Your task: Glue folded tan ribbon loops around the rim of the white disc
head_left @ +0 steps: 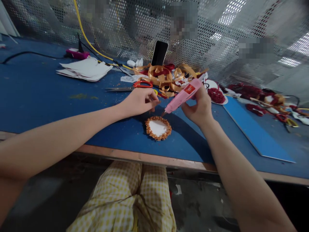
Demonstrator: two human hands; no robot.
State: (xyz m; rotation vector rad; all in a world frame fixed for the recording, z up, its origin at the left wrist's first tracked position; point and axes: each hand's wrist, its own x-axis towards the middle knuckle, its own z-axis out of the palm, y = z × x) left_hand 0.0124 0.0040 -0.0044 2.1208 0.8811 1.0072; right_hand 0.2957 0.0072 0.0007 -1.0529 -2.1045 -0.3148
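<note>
My right hand point(201, 106) is wrapped round the handle of a pink glue gun point(182, 96), its nozzle pointing down and to the left. The tip comes to the upper edge of a small white piece point(158, 128), bordered by a ruffled orange-brown ribbon trim point(149, 131), which lies on the blue tabletop. Just above and left of that piece hovers my left hand point(142, 101), its fingers curled together; what they pinch, if anything, is too small to make out. Scissors with red handles point(143, 84) lie right behind my left hand.
Behind my hands is a heap of gold ribbon point(164, 77), with a phone point(159, 53) leaning against the perforated metal screen point(135, 29). Stacked white sheets point(85, 69) and a magenta device point(77, 53) are at left. A blue board point(256, 129) and dark red pieces point(256, 109) lie right.
</note>
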